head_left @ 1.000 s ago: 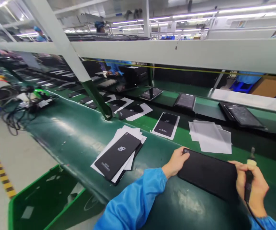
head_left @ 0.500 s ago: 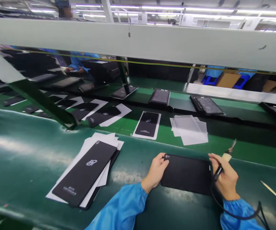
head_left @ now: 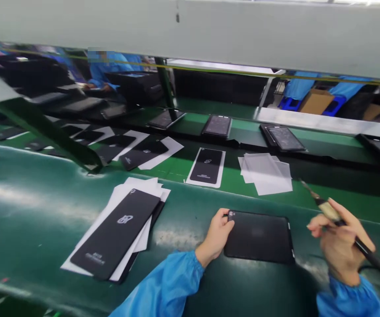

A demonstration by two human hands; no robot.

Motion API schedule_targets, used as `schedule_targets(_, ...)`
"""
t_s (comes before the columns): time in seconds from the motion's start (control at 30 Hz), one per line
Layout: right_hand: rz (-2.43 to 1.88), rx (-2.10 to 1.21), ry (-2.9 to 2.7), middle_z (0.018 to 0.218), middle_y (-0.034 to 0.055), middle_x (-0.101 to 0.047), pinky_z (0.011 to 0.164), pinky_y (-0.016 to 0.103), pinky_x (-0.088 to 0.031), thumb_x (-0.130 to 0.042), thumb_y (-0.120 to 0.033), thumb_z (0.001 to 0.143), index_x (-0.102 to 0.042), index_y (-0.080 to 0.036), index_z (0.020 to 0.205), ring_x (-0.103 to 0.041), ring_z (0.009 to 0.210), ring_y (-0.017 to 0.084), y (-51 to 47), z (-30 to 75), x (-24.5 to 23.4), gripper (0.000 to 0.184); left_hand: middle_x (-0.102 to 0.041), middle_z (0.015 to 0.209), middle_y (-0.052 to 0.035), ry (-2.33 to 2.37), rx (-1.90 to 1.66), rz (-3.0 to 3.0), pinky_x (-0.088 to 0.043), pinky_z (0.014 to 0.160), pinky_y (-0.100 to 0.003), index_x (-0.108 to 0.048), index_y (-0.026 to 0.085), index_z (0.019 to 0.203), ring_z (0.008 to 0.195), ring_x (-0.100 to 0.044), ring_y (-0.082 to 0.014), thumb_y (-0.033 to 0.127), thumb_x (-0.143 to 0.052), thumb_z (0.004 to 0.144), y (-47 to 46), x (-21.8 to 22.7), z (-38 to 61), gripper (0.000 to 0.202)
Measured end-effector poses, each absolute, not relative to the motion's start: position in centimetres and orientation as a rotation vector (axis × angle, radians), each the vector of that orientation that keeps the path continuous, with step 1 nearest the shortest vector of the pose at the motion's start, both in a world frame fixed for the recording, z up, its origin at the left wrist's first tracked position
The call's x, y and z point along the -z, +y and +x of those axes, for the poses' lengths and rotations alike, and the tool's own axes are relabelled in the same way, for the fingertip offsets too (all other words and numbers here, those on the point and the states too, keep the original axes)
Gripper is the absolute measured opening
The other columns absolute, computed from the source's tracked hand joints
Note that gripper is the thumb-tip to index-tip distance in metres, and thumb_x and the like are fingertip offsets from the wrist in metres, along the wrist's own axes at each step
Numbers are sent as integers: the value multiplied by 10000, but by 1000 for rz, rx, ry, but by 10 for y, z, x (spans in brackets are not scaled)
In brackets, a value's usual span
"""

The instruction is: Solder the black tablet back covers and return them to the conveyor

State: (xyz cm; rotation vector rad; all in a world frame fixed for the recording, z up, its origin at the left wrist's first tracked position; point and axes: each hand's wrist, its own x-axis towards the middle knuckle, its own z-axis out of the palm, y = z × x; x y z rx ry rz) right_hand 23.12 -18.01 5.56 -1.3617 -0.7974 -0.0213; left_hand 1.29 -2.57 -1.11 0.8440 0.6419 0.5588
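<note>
Black tablet housing [head_left: 259,237] lies flat on the green mat, a camera hole in its upper left corner. My left hand [head_left: 217,233] pinches that corner, thumb on top and fingers behind the edge. Off to the right, my right hand [head_left: 343,242] is closed around a soldering iron [head_left: 330,211], apart from the housing. The iron's metal tip points up and left, and its handle end runs off to the lower right. Left of my left hand, a stack of black back panels [head_left: 117,233] with a white logo lies on white sheets [head_left: 120,193].
Beyond the mat edge, a green conveyor carries a panel on white paper [head_left: 207,166], loose white sheets [head_left: 269,172] and more panels at left. Tablets [head_left: 217,126] in black trays line the far side. A slanted green post [head_left: 54,136] rises at left; a white beam [head_left: 190,33] crosses above.
My right hand has moved right, away from the housing's edge, and the soldering iron's tip has swung to point left. My left hand keeps its hold. The view has tilted downward.
</note>
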Motion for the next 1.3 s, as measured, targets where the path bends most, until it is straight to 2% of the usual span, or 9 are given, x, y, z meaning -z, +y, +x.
schedule_targets(0.13, -1243, -136, -691, 634, 43, -680, 419, 258, -426, -583, -605, 896, -653, -138, 1171, -575, 477, 163, -166, 227, -56, 546, -741, 750, -9, 645, -545, 839, -522, 612, -274, -510, 210, 949, 601, -681, -170, 288, -744, 743, -24, 10, 13, 322)
schedule_targets(0.3, -1151, -360, -579, 776, 87, -749, 448, 240, -456, -625, -482, 896, -616, -185, 1073, -658, 555, 176, -157, 214, -39, 346, -748, 773, -20, 645, -536, 833, -522, 604, -268, -517, 209, 968, 624, -689, -175, 336, -780, 740, -22, 6, 13, 371)
schedule_targets(0.4, -1170, -467, -519, 773, 94, -756, 446, 231, -464, -642, -435, 904, -609, -183, 1041, -669, 558, 173, -152, 204, -31, 288, -742, 766, -15, 672, -531, 828, -526, 606, -266, -524, 207, 961, 614, -688, -170, 357, -799, 727, -23, 5, 13, 391)
schedule_targets(0.57, -1223, -440, -512, 639, 28, -714, 370, 187, -412, -683, -382, 902, -606, -178, 1005, -597, 436, 127, -150, 191, -21, 241, -726, 740, 2, 687, -543, 811, -517, 596, -251, -511, 213, 931, 612, -692, -167, 334, -797, 719, -24, 7, 14, 376)
schedule_targets(0.77, -1373, -311, -717, 711, 49, -745, 456, 248, -521, -673, -263, 919, -657, -172, 997, -683, 528, 162, -165, 175, -9, 121, -705, 716, 22, 702, -555, 813, -514, 592, -238, -511, 215, 935, 590, -670, -146, 281, -775, 728, -25, 7, 15, 342)
schedule_targets(0.93, -1508, -216, -1054, 772, 34, -737, 584, 290, -575, -667, -196, 896, -712, -212, 998, -706, 646, 173, -172, 172, -10, 113, -700, 705, 23, 701, -551, 823, -485, 562, -208, -506, 213, 946, 569, -641, -123, 266, -753, 747, -25, 7, 16, 321)
schedule_targets(1.1, -1507, -205, -1278, 894, 58, -739, 734, 323, -595, -665, -140, 871, -701, -219, 991, -721, 826, 201, -165, 171, -20, 148, -706, 728, 14, 693, -544, 801, -469, 547, -198, -509, 212, 950, 565, -642, -121, 264, -768, 746, -24, 9, 16, 333)
schedule_targets(1.3, -1454, -281, -1404, 944, 80, -728, 753, 342, -595, -653, -105, 872, -711, -210, 1027, -716, 866, 217, -161, 169, -23, 195, -707, 729, 10, 695, -554, 790, -488, 559, -212, -526, 206, 960, 584, -663, -136, 271, -776, 749, -25, 10, 16, 333)
